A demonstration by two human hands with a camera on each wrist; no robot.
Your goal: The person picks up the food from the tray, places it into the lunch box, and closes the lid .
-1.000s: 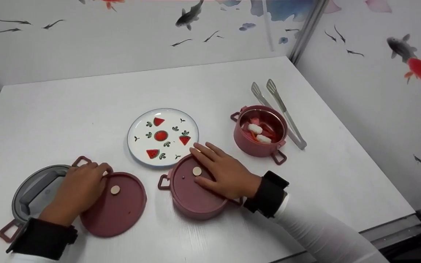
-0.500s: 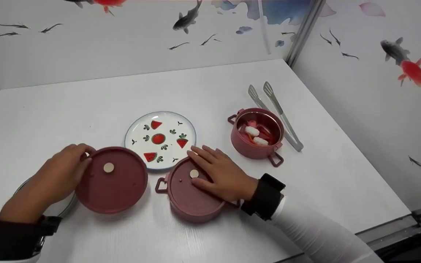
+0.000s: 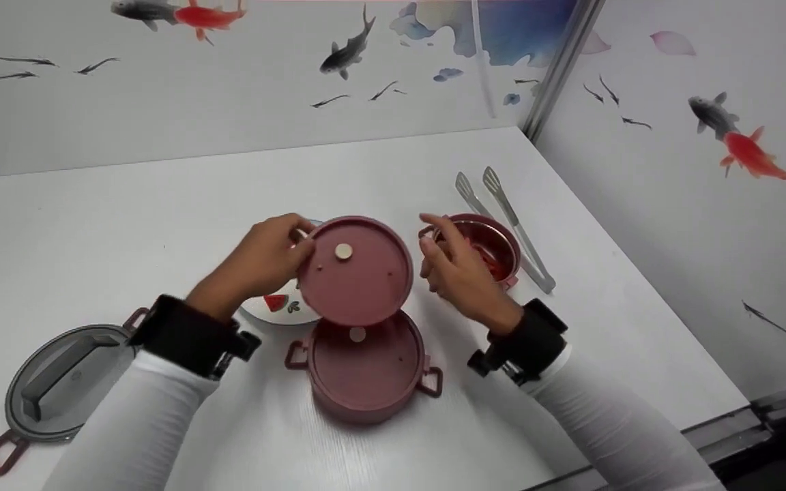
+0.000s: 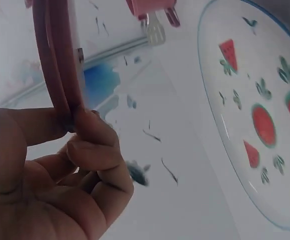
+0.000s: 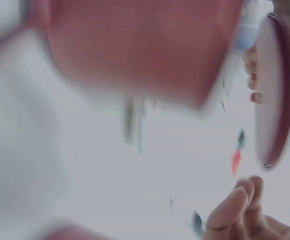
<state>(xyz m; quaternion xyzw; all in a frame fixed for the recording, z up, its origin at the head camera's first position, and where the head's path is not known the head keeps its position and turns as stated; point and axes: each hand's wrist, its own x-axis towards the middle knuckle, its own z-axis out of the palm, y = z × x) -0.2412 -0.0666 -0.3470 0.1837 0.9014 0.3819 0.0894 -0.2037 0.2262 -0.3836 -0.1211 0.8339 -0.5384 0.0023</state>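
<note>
On the white table point(image 3: 161, 225), the grey-lidded, maroon-handled round vessel point(image 3: 72, 378) now shows more plainly at the left. The closed, round dusty-pink pot point(image 3: 359, 410) is no longer touched from above. A loose round dusty-pink lid point(image 3: 359, 283) has come across, raised and tilted, over that pot's far side: nearer, I'd judge, to the small open dusty-pink pot point(image 3: 499, 239). The left hand point(image 3: 260, 256) pinches its rim; the right hand point(image 3: 464, 279) has lifted away, fingers loosely bent, holding nothing.
</note>
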